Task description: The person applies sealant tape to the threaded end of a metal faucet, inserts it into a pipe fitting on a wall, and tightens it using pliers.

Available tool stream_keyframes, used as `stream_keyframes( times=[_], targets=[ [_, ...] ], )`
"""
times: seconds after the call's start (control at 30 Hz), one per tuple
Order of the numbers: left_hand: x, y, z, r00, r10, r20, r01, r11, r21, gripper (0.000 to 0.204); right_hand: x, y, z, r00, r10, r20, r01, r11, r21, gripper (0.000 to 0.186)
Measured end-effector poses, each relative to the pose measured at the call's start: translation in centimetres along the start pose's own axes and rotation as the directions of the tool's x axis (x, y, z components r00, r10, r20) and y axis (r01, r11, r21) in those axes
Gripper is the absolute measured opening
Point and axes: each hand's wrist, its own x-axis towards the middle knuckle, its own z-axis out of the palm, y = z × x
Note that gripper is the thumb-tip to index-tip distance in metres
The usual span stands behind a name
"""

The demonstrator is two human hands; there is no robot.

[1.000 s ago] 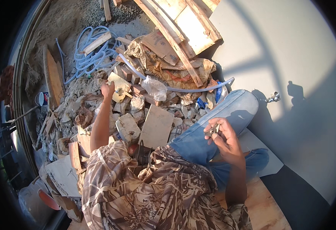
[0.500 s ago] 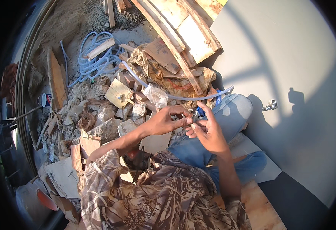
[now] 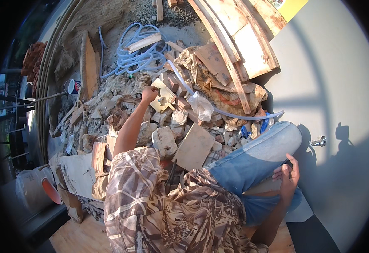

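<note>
My left hand (image 3: 149, 94) is stretched out at the left edge of a small wooden board (image 3: 162, 93) lying on the rubble. Its fingers are closed, and whatever they pinch is too small to make out. On that board lie a small metal fitting (image 3: 162, 101) and a thin yellowish stick or handle (image 3: 170, 107). My right hand (image 3: 288, 177) hangs beside my bent knee in blue jeans (image 3: 260, 145). Its index finger points up, the other fingers are loosely bent, and nothing shows in it.
A coil of clear blue hose (image 3: 136, 55) lies beyond the rubble, its free end crossing toward the grey wall (image 3: 340, 50). A metal tap (image 3: 319, 141) sticks out of that wall. Broken bricks, a flat tile (image 3: 195, 145), long planks (image 3: 222, 59) and a bucket (image 3: 72, 86) lie around.
My hands were together over my knee, fingering a small piece; now they are apart. The left has gone forward-left to the wooden board, the right back beside the knee. The view has shifted left.
</note>
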Motion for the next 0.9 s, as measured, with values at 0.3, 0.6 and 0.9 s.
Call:
stream_keyframes(
  times=[0.3, 0.6, 0.9],
  targets=[
    [1.0, -4.2, 3.1, 0.996, -0.019, -0.087, 0.035, 0.982, 0.186, 0.026, -5.2, 6.6, -8.0, 0.919, 0.162, -0.36, -0.171, 0.985, 0.007, 0.041],
    [1.8, -5.5, 1.2, 0.989, 0.014, -0.144, 0.037, 0.937, 0.348, 0.039, -7.1, 8.2, -8.3, 0.907, 0.248, -0.34, -0.231, 0.969, 0.091, 0.039],
    [-8.8, 20.1, 3.7, 0.741, 0.199, 0.641, 0.226, 0.825, -0.518, 0.056, -5.5, 7.2, -11.7, 0.927, 0.112, -0.357, -0.103, 0.994, 0.045, 0.032]
  ],
)
